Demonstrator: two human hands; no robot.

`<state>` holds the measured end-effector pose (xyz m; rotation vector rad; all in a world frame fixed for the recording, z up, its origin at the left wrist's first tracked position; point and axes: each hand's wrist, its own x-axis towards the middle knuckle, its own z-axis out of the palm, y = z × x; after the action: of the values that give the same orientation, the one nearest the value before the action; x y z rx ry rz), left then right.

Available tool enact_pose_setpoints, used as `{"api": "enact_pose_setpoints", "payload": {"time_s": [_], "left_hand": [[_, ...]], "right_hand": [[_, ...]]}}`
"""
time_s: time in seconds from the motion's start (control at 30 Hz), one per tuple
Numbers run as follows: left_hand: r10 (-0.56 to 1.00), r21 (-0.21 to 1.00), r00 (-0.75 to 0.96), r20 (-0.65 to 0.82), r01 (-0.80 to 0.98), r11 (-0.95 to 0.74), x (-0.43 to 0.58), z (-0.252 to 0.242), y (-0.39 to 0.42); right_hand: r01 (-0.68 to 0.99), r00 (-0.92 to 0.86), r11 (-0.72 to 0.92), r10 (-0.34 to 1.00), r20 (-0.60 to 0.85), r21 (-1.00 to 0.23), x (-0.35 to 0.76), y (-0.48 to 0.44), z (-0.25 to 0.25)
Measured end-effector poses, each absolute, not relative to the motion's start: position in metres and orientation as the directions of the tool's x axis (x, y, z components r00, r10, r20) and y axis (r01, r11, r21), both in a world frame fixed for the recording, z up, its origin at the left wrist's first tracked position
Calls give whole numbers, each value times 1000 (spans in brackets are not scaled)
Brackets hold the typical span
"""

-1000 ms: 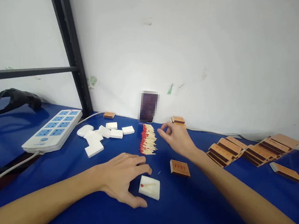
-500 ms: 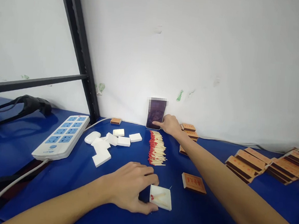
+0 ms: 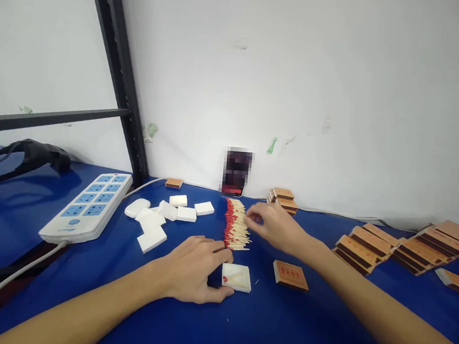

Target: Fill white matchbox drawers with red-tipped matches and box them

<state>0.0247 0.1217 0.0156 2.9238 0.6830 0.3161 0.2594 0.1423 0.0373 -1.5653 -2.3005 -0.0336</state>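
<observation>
My left hand (image 3: 200,270) rests on the table with thumb and fingers closed around the left side of a small white matchbox tray (image 3: 244,280). A few red-headed matches (image 3: 232,276) lie inside that tray. Beyond it is a long heap of matches (image 3: 238,228), red heads to the left, pale sticks to the right. At the heap's right edge my right hand (image 3: 275,224) has its fingers curled in against the thumb; whether a match is between them I cannot make out. An orange matchbox cover (image 3: 291,275) lies right of the tray.
Several white trays (image 3: 151,221) and a white rounded case (image 3: 137,207) lie left. A power strip (image 3: 87,206) sits beside the black rack post (image 3: 127,79). A phone (image 3: 236,172) leans on the wall. Orange matchboxes (image 3: 285,197) stand behind my right hand; more covers (image 3: 371,241) spread right.
My right hand has come back from the phone to the right side of the match heap, its fingers now curled. The phone's screen shows a red strip. My left hand still holds the tray.
</observation>
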Motion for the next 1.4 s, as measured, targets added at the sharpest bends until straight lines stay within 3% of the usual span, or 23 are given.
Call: {"api": "enact_pose_setpoints", "payload": {"time_s": [0.13, 0.23, 0.47, 0.67, 0.83, 1.17, 1.4], "left_hand": [[423, 146, 892, 160, 403, -904, 20, 19, 128], [408, 130, 900, 154, 391, -911, 15, 22, 133], [420, 148, 888, 186, 397, -906, 15, 22, 134], [404, 153, 892, 205, 378, -913, 20, 17, 132], [413, 182, 848, 331, 372, -910, 22, 16, 130], [404, 179, 867, 291, 365, -913, 23, 17, 129], [370, 194, 909, 192, 335, -922, 23, 16, 128]], "right_hand": [[950, -267, 309, 883, 385, -51, 253, 110, 32], [949, -222, 297, 869, 442, -108, 254, 101, 33], [816, -479, 501, 865, 149, -289, 249, 107, 52], [865, -402, 467, 864, 303, -184, 252, 114, 49], [814, -501, 573, 775, 384, -94, 266, 114, 46], [787, -593, 595, 803, 65, -164, 259, 107, 42], [771, -601, 604, 795, 84, -201, 262, 115, 27]]}}
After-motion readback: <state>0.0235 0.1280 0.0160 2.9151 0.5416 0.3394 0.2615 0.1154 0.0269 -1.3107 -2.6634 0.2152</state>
